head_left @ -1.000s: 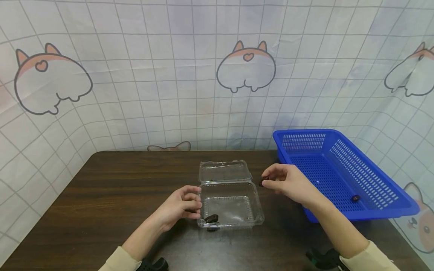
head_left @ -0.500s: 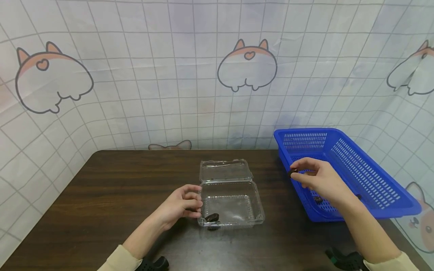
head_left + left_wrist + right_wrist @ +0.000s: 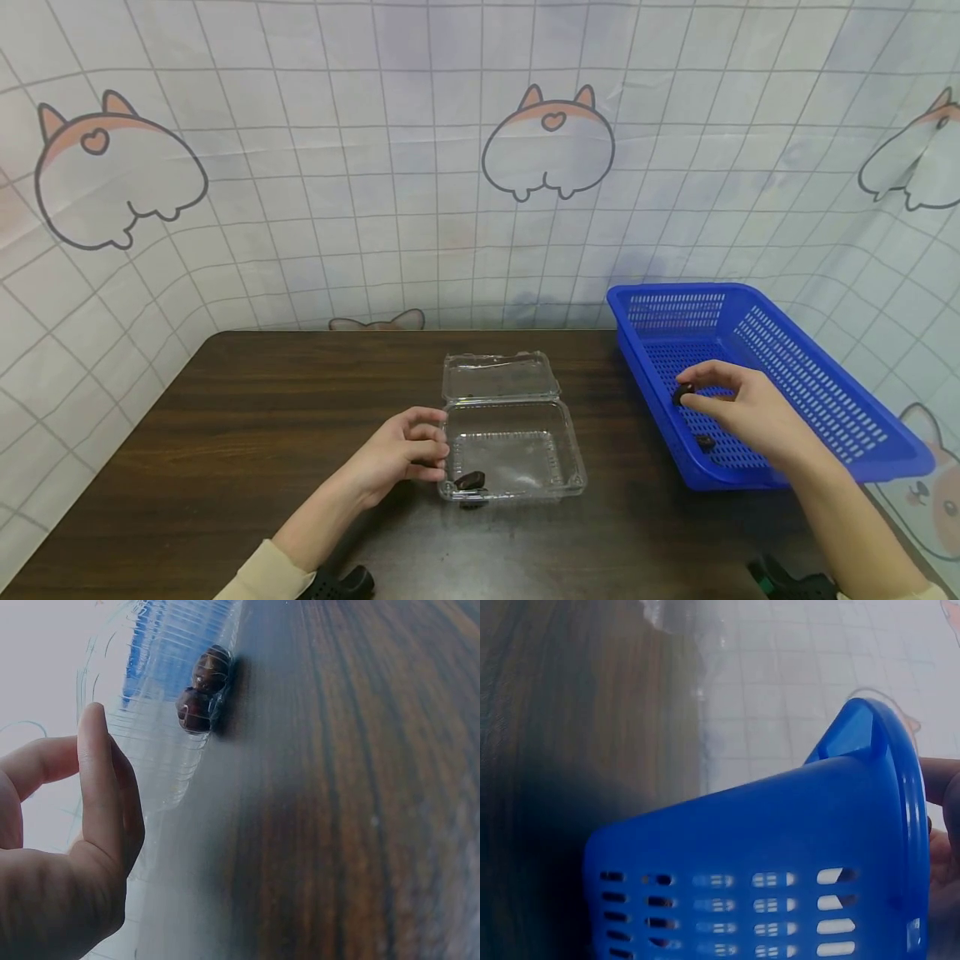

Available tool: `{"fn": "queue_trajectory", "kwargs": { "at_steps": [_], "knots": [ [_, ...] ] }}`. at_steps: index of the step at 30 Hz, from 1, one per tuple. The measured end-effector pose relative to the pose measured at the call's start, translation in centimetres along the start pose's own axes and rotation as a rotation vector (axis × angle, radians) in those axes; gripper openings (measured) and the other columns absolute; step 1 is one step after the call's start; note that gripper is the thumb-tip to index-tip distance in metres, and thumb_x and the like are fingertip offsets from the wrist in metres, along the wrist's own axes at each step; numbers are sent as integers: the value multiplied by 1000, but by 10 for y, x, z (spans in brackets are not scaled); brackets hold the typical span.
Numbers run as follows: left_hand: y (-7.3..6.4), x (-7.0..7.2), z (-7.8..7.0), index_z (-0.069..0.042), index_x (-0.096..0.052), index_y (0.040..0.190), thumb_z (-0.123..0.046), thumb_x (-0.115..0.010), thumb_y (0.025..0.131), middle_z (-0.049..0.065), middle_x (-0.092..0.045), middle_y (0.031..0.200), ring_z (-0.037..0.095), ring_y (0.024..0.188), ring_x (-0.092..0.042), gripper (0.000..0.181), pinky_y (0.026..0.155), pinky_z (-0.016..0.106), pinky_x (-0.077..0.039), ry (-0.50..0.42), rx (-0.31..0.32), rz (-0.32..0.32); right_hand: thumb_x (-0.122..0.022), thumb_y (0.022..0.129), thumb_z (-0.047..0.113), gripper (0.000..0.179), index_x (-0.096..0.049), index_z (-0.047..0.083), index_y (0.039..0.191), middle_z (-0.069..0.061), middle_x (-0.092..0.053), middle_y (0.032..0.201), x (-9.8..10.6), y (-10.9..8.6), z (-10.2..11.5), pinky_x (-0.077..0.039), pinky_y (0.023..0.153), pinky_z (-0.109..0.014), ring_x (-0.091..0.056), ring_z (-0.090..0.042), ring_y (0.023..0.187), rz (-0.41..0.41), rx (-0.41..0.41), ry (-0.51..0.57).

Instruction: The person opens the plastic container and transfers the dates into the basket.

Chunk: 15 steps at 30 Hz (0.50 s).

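My right hand point(image 3: 738, 408) pinches a dark brown date point(image 3: 682, 393) between thumb and fingertips, over the left part of the blue basket point(image 3: 862, 473). Below it, another date point(image 3: 705, 442) lies on the basket floor. In the right wrist view the basket wall point(image 3: 780, 802) hides most of that hand. My left hand point(image 3: 405, 454) rests its extended fingers against the left side of a clear plastic clamshell box point(image 3: 517, 458), whose lid point(image 3: 498, 379) is folded back. Inside its front left corner lie dates point(image 3: 471, 480); two dates point(image 3: 202, 690) show through the wall in the left wrist view.
The dark wooden table point(image 3: 285, 400) carries the box in its middle and the basket at its right end. A cloth wall point(image 3: 360, 208) with a grid and animal drawings rises behind and at both sides.
My right hand has carried the date rightward from beside the box lid to over the basket, then lowered a little. The left hand and the box have stayed put.
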<state>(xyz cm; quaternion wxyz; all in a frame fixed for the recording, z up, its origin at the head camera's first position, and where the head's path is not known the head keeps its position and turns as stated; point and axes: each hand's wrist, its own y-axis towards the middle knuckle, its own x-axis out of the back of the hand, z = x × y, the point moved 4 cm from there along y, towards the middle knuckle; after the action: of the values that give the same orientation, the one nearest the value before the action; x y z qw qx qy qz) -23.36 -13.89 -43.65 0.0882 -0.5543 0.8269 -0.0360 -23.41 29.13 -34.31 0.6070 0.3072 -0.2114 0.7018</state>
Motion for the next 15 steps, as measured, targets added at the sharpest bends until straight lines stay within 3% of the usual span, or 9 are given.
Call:
{"fn": "queue_trajectory", "kwargs": {
  "at_steps": [2,6,9,15],
  "knots": [
    [0,0,0,10,-38,143,4,-64,94,10,-60,99,20,83,-64,56,74,33,-62,0,1,-3,-64,104,32,38,-62,6,131,-18,-62,130,1,-2,-2,-52,76,-38,-58,-41,119,2,-5,-6],
    [0,1,0,10,-38,142,4,-64,95,10,-60,100,20,83,-64,55,74,32,-62,2,-2,-5,-64,103,33,39,-62,5,131,-18,-63,127,3,-4,-4,-54,63,-36,-62,-29,93,2,-22,20],
    [0,0,0,10,-38,143,3,-64,95,10,-61,100,20,83,-64,55,74,33,-62,1,0,-6,-64,104,31,39,-61,2,130,-18,-64,124,3,-5,-6,-52,56,-34,-56,-23,71,5,-31,43],
    [-1,0,-1,10,-37,143,3,-64,95,10,-60,100,20,83,-64,56,75,33,-62,2,-1,-2,-64,104,29,39,-61,-1,129,-16,-64,116,2,-4,-9,-50,56,-32,-51,-20,62,16,-41,55]
  ]
}}
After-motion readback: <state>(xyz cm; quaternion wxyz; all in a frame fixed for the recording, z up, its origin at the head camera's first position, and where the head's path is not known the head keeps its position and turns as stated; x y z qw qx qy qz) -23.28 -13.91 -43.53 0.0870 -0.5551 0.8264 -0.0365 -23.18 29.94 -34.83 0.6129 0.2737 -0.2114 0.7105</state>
